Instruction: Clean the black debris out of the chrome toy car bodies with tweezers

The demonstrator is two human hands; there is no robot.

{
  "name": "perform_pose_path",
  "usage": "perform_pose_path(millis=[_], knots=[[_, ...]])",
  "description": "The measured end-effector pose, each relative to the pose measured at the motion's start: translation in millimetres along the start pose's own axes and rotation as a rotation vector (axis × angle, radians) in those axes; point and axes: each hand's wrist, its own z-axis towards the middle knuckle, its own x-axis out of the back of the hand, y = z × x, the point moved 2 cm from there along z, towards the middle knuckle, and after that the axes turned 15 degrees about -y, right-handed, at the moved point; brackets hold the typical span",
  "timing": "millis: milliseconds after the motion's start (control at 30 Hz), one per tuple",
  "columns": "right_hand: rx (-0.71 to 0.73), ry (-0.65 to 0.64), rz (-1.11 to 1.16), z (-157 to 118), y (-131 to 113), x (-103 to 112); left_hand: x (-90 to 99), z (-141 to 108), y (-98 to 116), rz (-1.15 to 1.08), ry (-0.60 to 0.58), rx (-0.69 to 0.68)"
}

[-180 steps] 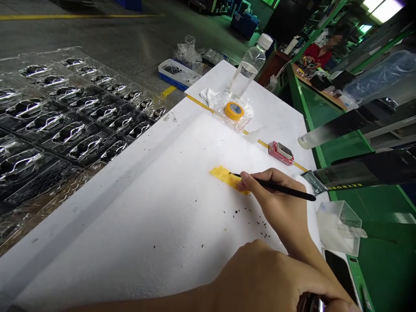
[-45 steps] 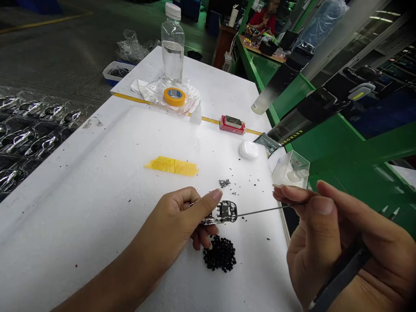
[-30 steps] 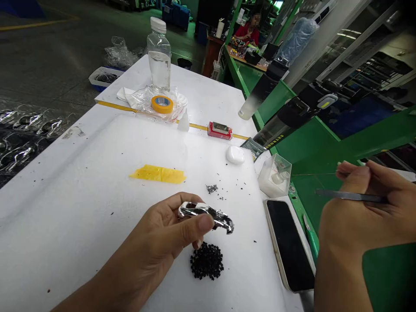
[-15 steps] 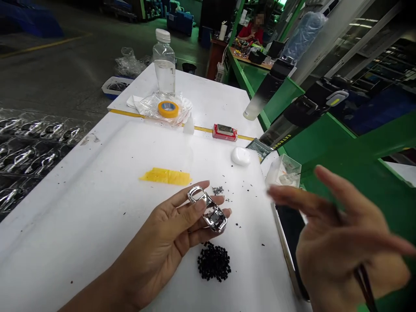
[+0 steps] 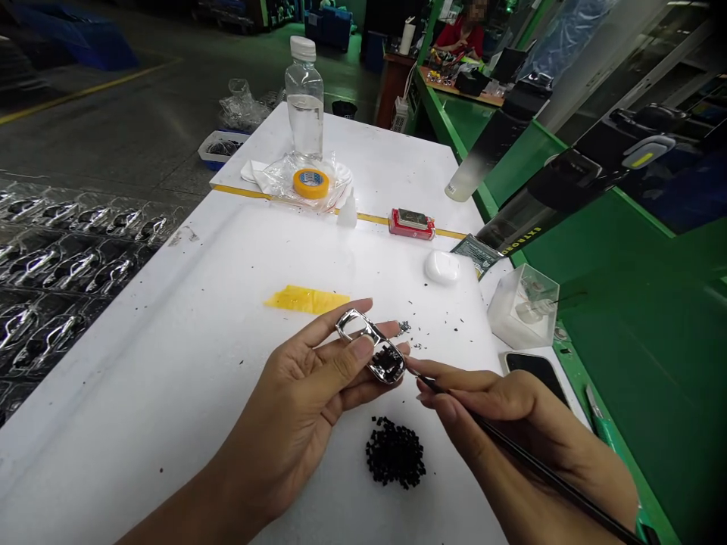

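Observation:
Between the thumb and fingers of my left hand (image 5: 312,386) is a shiny chrome part (image 5: 372,347) with two openings; small black pieces show in its lower opening. My right hand (image 5: 511,424) grips a thin black tool (image 5: 528,454), its tip at the part's right edge. Just below the chrome part, a pile of small black pieces (image 5: 396,453) lies on the white table (image 5: 187,363). Tiny dark bits (image 5: 404,327) are scattered behind my left fingertips. A yellow tape strip (image 5: 307,299) lies beyond my left hand.
Farther back stand a water bottle (image 5: 305,106), an orange tape roll (image 5: 310,183) and a small white dropper bottle (image 5: 347,210). A red box (image 5: 411,225), white case (image 5: 442,267), clear container (image 5: 523,306) and phone (image 5: 537,372) are rightward. Another person (image 5: 461,38) sits at the back.
My right hand has come in from the right, its fingers now closed round the black tool beside the chrome part. The camera view has shifted, so the table's items appear farther right.

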Motion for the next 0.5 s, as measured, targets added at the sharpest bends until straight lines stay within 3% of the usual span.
perform_pose_path(millis=[233,500], knots=[[-0.112,0.14,-0.015,-3.9,-3.9,-7.9,0.9,0.3,-0.7,-0.012,-0.035,-0.009],[-0.032,0.059,-0.095,-3.8,0.9,1.1,1.6,-0.9,-1.8,-0.01,-0.054,-0.017]])
